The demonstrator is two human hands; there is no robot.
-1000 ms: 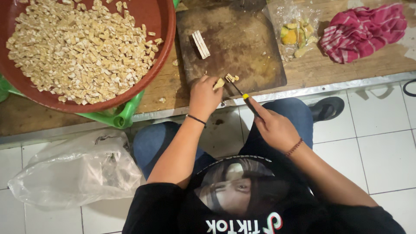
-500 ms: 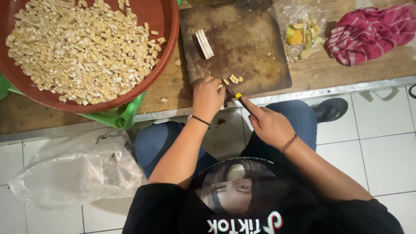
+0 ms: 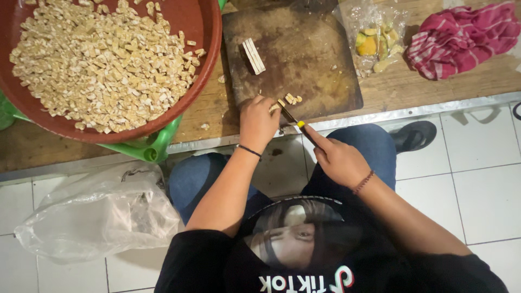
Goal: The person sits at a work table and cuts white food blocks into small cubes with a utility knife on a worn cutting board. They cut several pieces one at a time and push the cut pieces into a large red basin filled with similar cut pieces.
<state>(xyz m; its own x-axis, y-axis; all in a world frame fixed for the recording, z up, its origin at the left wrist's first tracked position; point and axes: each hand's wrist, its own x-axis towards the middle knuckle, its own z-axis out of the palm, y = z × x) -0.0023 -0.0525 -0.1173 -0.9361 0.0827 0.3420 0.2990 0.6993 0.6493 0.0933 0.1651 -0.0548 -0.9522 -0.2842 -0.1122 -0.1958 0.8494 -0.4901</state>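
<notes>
- Left hand (image 3: pixel 258 122) sits at the near edge of the dark wooden cutting board (image 3: pixel 320 59), fingers curled together and pressing down on a pale strip you can barely see under them.
- Right hand (image 3: pixel 339 160) is wrapped around a knife (image 3: pixel 293 119), fingers closed tight on the handle, index finger stretched out along the top. There's a small yellow bit where blade meets handle.
- The knife tip lands right beside the left fingertips, touching the board among a few freshly cut little cubes (image 3: pixel 290 99).
- Farther up the board, to the left, lies a small stack of uncut pale strips (image 3: pixel 253 55), well apart from the hands.
- Far left: a big reddish-brown basin (image 3: pixel 209 59) heaped with the same pale diced pieces, resting on something green.
- Far right on the wooden surface (image 3: pixel 391 89): a clear plastic bag with yellowish chunks (image 3: pixel 374 40), and a crumpled pink striped cloth (image 3: pixel 461 38) just beside it.
- Down on the tiled floor, near left, sits a crumpled clear plastic bag (image 3: pixel 97 214).
</notes>
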